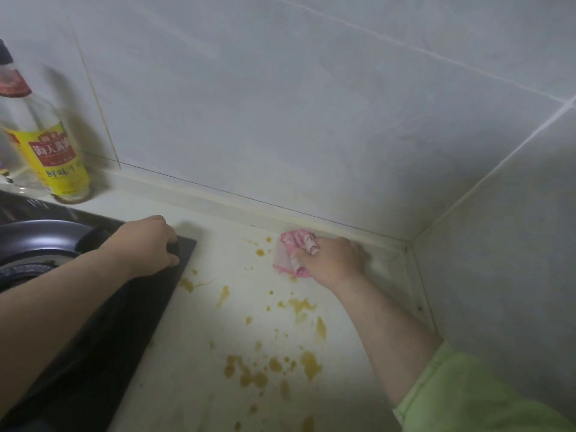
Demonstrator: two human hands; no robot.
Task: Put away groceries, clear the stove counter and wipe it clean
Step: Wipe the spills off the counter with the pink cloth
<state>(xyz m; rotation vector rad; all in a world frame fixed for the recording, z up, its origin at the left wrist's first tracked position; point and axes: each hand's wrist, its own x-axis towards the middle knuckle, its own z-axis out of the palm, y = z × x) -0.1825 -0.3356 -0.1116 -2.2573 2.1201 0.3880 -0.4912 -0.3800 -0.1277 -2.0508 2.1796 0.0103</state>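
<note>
The pale stove counter [218, 338] is spattered with several yellow-brown stains [307, 364]. At the back, close to the wall corner, my right hand [330, 260] holds a bunched pink cloth [294, 251] down on the counter. My left hand [149, 241] lies over the far right corner of the black stove top [103, 338]. Its fingers curl round the dark handle end [173, 247] of the black pan [34, 236], which sits on the burner at the left.
A clear bottle with a yellow label [53, 157] stands at the back left against the tiled wall [280, 104]. A second tiled wall [514, 244] closes the counter on the right. A raised ledge [218, 198] runs along the back.
</note>
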